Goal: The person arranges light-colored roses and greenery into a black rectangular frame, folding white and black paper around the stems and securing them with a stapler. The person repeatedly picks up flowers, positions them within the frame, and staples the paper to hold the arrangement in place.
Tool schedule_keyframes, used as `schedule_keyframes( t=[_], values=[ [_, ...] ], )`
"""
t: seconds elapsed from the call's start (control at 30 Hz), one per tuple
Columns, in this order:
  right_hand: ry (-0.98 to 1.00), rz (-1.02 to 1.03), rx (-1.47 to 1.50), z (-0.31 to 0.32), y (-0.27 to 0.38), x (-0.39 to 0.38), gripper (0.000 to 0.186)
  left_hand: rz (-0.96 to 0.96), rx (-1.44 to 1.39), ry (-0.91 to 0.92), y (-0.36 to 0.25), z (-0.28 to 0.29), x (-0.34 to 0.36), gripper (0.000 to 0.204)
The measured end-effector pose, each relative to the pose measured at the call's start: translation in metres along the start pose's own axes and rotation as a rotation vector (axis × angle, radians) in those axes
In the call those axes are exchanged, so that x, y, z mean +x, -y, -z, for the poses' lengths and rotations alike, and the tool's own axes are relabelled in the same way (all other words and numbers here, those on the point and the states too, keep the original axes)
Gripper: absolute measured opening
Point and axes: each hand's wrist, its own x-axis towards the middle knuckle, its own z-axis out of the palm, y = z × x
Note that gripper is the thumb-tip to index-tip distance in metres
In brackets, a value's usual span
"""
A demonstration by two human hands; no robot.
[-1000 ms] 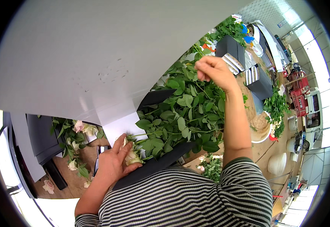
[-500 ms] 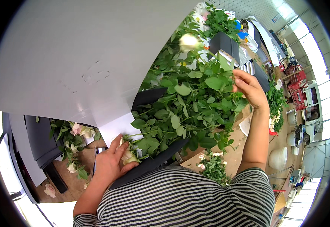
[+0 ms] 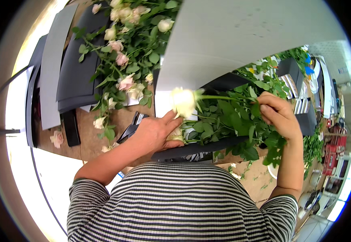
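Observation:
In my right hand (image 3: 278, 115), finger and thumb are closed on the leafy green stem of a white rose (image 3: 183, 101). Its bloom points left, above my left hand (image 3: 155, 132). Lower down, my left thumb and fingers close around another pale rose (image 3: 174, 134), partly hidden by them. The stems and leaves (image 3: 224, 117) of the bunch stretch right from there, lying between dark wrapping sheets (image 3: 207, 148). A white sheet (image 3: 163, 99) shows behind the blooms.
A large pale grey panel (image 3: 240, 36) rises behind the bunch. Pink and cream roses (image 3: 123, 60) lie to the left beside dark sheets (image 3: 81, 64). On the brown table are a black phone (image 3: 71, 128) and a loose pink bloom (image 3: 57, 138). Sheet stacks (image 3: 304, 107) stand right.
My right hand has brought the white rose over to the bunch, its bloom now just above my left hand. My left hand stays at the lower rose. The view has turned left.

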Motion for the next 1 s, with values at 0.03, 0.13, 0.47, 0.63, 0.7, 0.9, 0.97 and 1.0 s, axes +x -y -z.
schedule_keyframes(
  t=[0.03,0.13,0.47,0.63,0.7,0.9,0.97,1.0],
  values=[
    [0.020,-0.076,0.060,-0.014,-0.018,0.017,0.019,-0.009,-0.063,-0.024,0.000,0.001,-0.001,0.065],
    [0.056,-0.101,-0.112,-0.038,-0.064,0.047,0.020,-0.006,-0.076,-0.040,0.001,-0.001,-0.002,0.064],
    [0.129,0.351,-0.737,-0.065,-0.011,0.070,0.027,0.054,-0.133,-0.032,0.002,-0.006,-0.008,0.061],
    [0.058,0.453,-0.653,-0.121,-0.065,0.118,0.022,0.023,-0.142,-0.002,0.004,-0.003,-0.002,0.058],
    [0.026,0.534,-0.644,-0.131,-0.080,0.127,0.021,0.034,-0.140,0.004,0.005,-0.005,-0.005,0.058],
    [0.060,0.527,-0.573,-0.132,-0.090,0.124,0.021,-0.006,-0.146,-0.011,0.009,-0.009,-0.006,0.062],
    [0.036,0.578,-0.655,-0.133,-0.091,0.121,0.019,-0.008,-0.158,-0.034,0.009,-0.007,-0.006,0.061],
    [-0.001,0.607,-0.712,-0.133,-0.089,0.121,0.019,-0.036,-0.153,-0.056,0.011,-0.004,0.000,0.060]
  ],
)
